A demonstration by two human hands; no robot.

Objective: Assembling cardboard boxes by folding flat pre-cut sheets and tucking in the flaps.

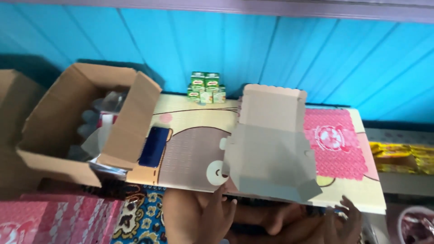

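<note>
Head view, looking down over a low table (194,149) with a printed top: cartoon bear in brown at centre, pink patterned panel to the right, cream border. Behind it, a bright blue panelled wall (280,54). A folded grey cardboard box (271,149), flaps up, sits at the table's near edge. Left hand (221,205) comes up from below, fingers loosely spread and touching the box's lower left corner. Right hand (346,214) at the table's near right edge, fingers curled over the rim; grip partly hidden, probably on the table edge rather than the box. A dark phone (153,147) lies flat on the table beside an open brown carton (86,126) full of packets. Small green drink cartons (206,87) stacked against the wall. Patterned floor mat (140,217) below. Frame is motion-blurred.
</note>
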